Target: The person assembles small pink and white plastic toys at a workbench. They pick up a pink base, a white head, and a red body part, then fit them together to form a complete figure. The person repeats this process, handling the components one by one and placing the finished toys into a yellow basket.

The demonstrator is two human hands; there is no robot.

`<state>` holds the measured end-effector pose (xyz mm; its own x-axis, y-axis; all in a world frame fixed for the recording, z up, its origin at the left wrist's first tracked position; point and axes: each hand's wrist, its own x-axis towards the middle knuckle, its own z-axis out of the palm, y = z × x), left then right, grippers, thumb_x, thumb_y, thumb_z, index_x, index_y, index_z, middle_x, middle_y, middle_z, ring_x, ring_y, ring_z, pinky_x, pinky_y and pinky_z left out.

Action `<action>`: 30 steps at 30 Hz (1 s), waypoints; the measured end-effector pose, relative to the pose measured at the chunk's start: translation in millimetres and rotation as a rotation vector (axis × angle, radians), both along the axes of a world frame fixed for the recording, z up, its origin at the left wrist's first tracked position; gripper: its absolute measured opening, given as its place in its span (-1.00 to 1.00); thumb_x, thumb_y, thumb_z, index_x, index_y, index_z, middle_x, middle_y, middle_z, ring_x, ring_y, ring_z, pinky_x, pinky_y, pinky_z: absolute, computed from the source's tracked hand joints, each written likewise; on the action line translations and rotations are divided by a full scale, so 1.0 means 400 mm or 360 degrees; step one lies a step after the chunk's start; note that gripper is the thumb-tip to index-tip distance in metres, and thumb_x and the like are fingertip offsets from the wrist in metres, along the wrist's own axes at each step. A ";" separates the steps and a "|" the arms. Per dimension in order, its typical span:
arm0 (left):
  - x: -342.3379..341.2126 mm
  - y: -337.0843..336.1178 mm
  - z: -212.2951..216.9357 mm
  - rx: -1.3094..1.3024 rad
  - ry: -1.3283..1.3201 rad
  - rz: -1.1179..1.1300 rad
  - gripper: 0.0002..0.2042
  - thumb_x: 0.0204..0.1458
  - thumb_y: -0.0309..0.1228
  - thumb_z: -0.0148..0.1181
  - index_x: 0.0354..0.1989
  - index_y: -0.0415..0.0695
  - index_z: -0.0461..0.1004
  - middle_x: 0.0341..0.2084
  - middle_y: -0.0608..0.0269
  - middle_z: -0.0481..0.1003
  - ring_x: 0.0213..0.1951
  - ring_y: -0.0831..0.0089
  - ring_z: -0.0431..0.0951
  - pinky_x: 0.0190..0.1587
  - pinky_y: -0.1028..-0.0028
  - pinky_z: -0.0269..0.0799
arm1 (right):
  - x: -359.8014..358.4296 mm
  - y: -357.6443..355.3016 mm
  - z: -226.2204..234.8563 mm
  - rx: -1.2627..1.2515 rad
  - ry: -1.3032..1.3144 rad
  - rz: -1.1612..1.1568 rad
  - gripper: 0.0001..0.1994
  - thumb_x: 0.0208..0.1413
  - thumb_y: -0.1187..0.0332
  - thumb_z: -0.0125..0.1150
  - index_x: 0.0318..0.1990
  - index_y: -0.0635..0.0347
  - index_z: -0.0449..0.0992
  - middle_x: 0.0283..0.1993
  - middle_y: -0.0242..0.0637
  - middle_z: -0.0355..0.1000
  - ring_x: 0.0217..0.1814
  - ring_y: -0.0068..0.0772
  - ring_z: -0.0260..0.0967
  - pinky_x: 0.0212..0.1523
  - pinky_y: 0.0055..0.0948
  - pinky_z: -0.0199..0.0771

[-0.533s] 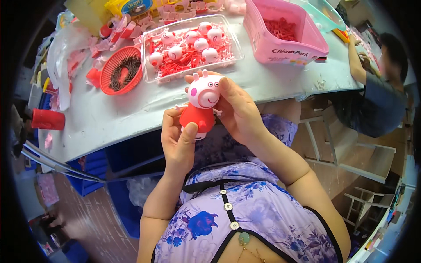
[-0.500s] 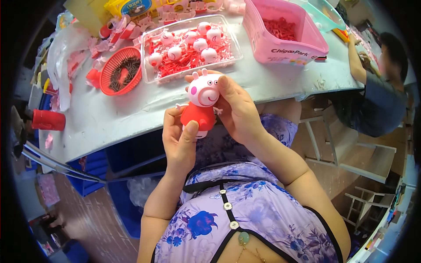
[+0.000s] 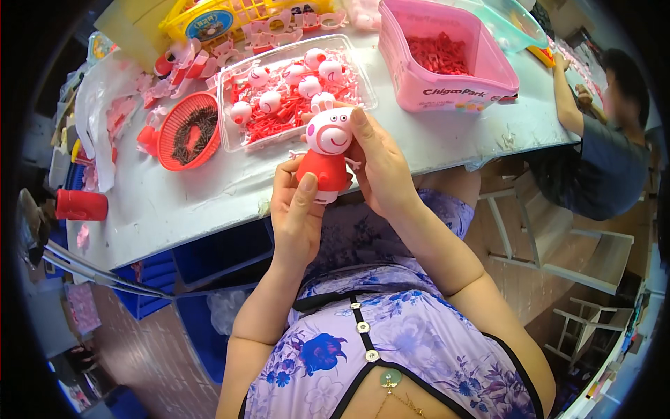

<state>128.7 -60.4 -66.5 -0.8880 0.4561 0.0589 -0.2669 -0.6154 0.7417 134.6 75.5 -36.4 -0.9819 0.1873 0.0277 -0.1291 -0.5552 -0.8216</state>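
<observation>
Toy pig (image 3: 326, 150) (pink head, red dress) is held up over the desk (image 3: 209, 195) edge. Its body is gripped by the left hand (image 3: 296, 216), its head by the right hand (image 3: 377, 164). Pressing the head on seems to be next.

Both bare forearms rise from the lower edge and meet in front of the chest, elbows bent. The left hand (image 3: 296, 213) is cupped palm-up, its thumb pressed upward and its fingers curled round from behind. The right hand (image 3: 380, 164) stands just beside it, palm turned leftward, fingers held together and extended upward, the thumb tucked in front.
</observation>
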 end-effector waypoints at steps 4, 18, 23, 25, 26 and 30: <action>-0.006 0.017 0.003 -0.0006 0.0015 0.0040 -0.67 0.19 -0.38 0.05 0.05 -0.22 0.18 -0.04 0.08 0.38 -0.01 0.36 0.46 0.04 0.34 0.40 | -0.023 0.011 -0.011 0.0047 0.0072 0.0002 -0.52 0.28 0.05 -0.07 0.13 0.28 0.29 -0.03 -0.23 0.39 -0.03 -0.51 0.38 0.01 -0.49 0.38; -0.017 0.027 -0.012 -0.0049 0.0147 0.0127 -0.65 0.17 -0.39 0.08 0.07 -0.15 0.15 0.03 0.11 0.34 0.06 0.36 0.41 0.10 0.31 0.37 | -0.030 0.009 0.014 0.0124 0.0168 0.0066 -0.60 0.09 0.33 0.24 0.05 0.25 0.30 -0.03 -0.28 0.37 -0.03 -0.53 0.37 0.01 -0.53 0.35; -0.026 0.035 -0.018 0.0012 0.0125 0.0124 -0.65 0.15 -0.45 0.11 0.04 -0.14 0.15 0.02 0.15 0.33 0.04 0.39 0.42 0.06 0.37 0.40 | -0.048 0.011 0.018 0.0150 0.0136 0.0119 -0.58 0.10 0.32 0.23 0.07 0.25 0.27 -0.02 -0.31 0.38 0.02 -0.54 0.34 0.03 -0.52 0.34; -0.026 0.035 -0.017 -0.0002 0.0152 0.0161 -0.65 0.15 -0.44 0.11 0.04 -0.14 0.15 0.02 0.15 0.34 0.03 0.38 0.43 0.07 0.36 0.40 | -0.050 0.005 0.022 0.0398 0.0183 0.0090 -0.58 0.14 0.25 0.17 0.08 0.25 0.27 -0.02 -0.32 0.38 0.03 -0.54 0.33 0.06 -0.51 0.32; -0.024 0.031 -0.006 0.0015 0.0145 0.0174 -0.66 0.15 -0.44 0.11 0.04 -0.14 0.15 0.02 0.14 0.34 0.03 0.38 0.43 0.07 0.36 0.40 | -0.047 0.006 0.028 0.0523 0.0177 0.0104 -0.58 0.17 0.21 0.13 0.08 0.24 0.28 -0.01 -0.33 0.38 0.04 -0.54 0.33 0.07 -0.50 0.31; -0.046 0.018 0.002 0.0050 0.0077 0.0136 -0.67 0.16 -0.43 0.09 0.03 -0.15 0.16 0.00 0.14 0.35 0.03 0.38 0.44 0.09 0.34 0.40 | -0.056 0.027 0.027 0.0146 0.0089 0.0269 -0.55 0.21 0.06 0.04 0.09 0.23 0.28 0.01 -0.32 0.37 0.00 -0.52 0.37 0.11 -0.46 0.29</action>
<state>110.2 -53.3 -65.9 -0.9192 0.3763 0.1159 -0.1768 -0.6574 0.7325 112.0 86.2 -25.8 -0.9956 0.0143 0.0924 -0.0873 -0.4959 -0.8640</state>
